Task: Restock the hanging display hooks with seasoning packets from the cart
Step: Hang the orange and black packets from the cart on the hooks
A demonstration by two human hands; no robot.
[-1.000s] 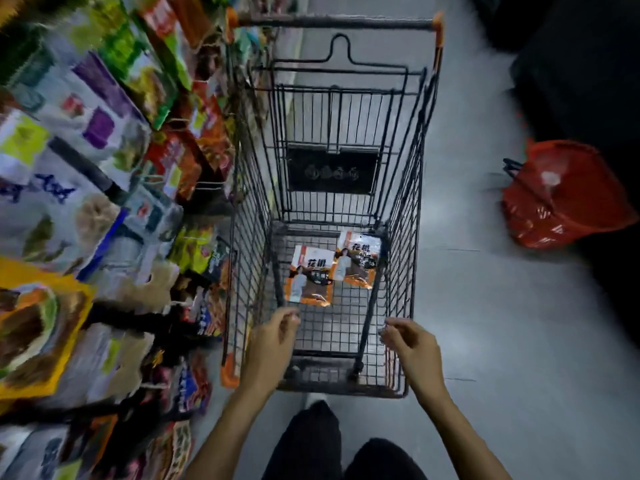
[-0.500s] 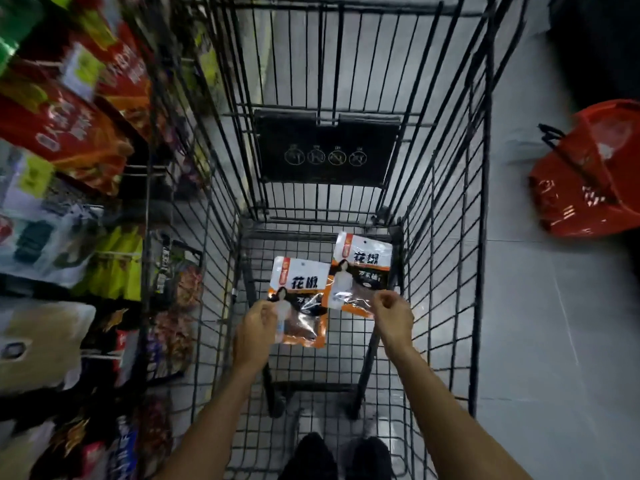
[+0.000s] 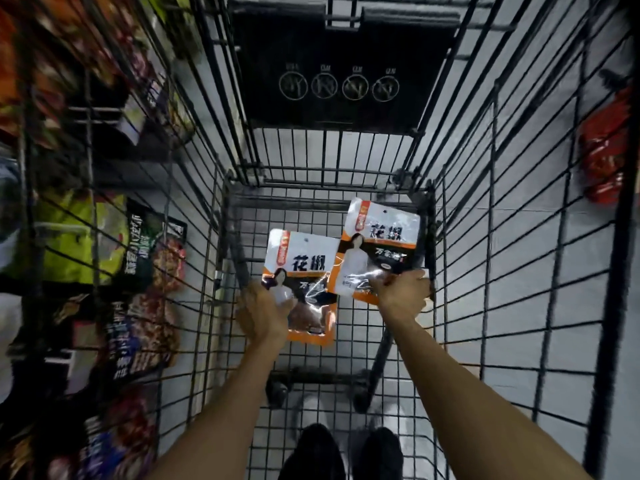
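Reaching both arms, almost straight, deep into the wire cart, toward two seasoning packets low at its far end. Curling the left hand round the lower-left edge of the left packet; pinching the bottom edge of the right packet, which overlaps its neighbour's corner, with the right hand. Probably best lifting both flat, keeping the punched tops free for hanging. Leaving unclear whether either packet is off the cart floor.

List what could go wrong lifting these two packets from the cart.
The left hand and right hand each grip only a lower edge, so the left packet or right packet may slip. The right packet overlaps the left one and could drag it. The wire wall of the cart sits close and might snag corners.
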